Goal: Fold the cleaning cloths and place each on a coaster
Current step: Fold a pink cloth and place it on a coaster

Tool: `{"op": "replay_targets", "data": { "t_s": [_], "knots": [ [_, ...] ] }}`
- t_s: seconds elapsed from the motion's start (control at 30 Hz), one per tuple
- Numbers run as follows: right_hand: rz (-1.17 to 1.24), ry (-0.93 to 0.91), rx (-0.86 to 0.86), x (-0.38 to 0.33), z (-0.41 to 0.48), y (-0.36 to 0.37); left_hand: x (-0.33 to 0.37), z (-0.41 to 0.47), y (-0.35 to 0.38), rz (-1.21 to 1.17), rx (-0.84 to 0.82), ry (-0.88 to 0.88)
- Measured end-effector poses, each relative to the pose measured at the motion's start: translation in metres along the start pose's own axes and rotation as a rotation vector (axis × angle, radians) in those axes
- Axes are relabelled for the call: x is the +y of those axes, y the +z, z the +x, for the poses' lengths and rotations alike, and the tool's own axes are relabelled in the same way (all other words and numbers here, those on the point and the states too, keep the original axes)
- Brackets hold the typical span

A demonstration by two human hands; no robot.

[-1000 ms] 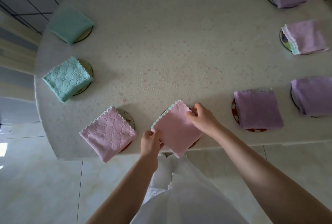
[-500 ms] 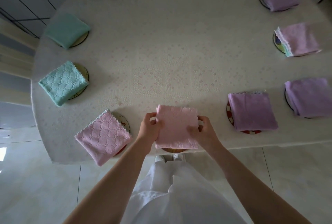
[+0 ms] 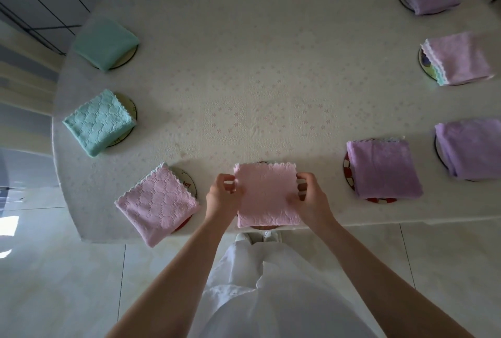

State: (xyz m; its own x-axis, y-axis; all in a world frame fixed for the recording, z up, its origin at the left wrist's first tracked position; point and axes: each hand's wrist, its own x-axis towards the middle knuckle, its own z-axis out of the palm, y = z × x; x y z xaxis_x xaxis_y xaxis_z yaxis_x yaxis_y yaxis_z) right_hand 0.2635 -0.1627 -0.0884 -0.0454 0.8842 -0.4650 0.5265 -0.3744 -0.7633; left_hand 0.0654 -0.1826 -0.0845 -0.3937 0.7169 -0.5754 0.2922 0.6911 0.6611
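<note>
Pink folded cloth (image 3: 267,196) lying flat at the near edge of the table (image 3: 257,80), over a coaster (image 3: 264,227) whose rim shows just below it. The left hand (image 3: 219,196) pinches the cloth's left edge between thumb and curled fingers (image 3: 227,179). The right hand (image 3: 311,199) pinches its right edge, fingers (image 3: 303,187) curled close together. A second pink cloth (image 3: 157,202) lies just left of it.

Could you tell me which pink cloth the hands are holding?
The right pink cloth, between left hand and right hand; the left pink cloth lies untouched, diagonal.
</note>
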Motion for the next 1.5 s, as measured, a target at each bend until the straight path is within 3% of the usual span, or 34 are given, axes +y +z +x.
{"op": "replay_targets", "data": {
  "t_s": [0.23, 0.43, 0.7, 0.83, 0.97, 1.27, 1.5],
  "knots": [
    [-0.282, -0.256, 0.172, -0.025, -0.004, 0.0, 0.002, -0.007, -0.014, 0.016, 0.12, -0.04],
    [-0.295, -0.391, -0.004, -0.074, 0.003, 0.031, -0.023, -0.014, -0.062, -0.041, 0.269, -0.055],
    [-0.388, -0.453, -0.23, -0.107, -0.001, 0.107, -0.082, -0.024, -0.127, -0.205, 0.433, -0.234],
    [-0.434, -0.399, -0.312, -0.12, -0.004, 0.143, -0.107, -0.018, -0.15, -0.244, 0.439, -0.259],
    [-0.471, -0.319, -0.311, -0.128, -0.009, 0.179, -0.125, -0.009, -0.168, -0.324, 0.333, -0.33],
    [-0.448, -0.063, -0.096, -0.128, -0.012, 0.213, -0.136, 0.006, -0.189, -0.59, 0.064, -0.453],
    [-0.383, 0.1, -0.117, -0.142, -0.007, 0.216, -0.137, 0.008, -0.19, -0.644, 0.017, -0.504]
  ]
}}
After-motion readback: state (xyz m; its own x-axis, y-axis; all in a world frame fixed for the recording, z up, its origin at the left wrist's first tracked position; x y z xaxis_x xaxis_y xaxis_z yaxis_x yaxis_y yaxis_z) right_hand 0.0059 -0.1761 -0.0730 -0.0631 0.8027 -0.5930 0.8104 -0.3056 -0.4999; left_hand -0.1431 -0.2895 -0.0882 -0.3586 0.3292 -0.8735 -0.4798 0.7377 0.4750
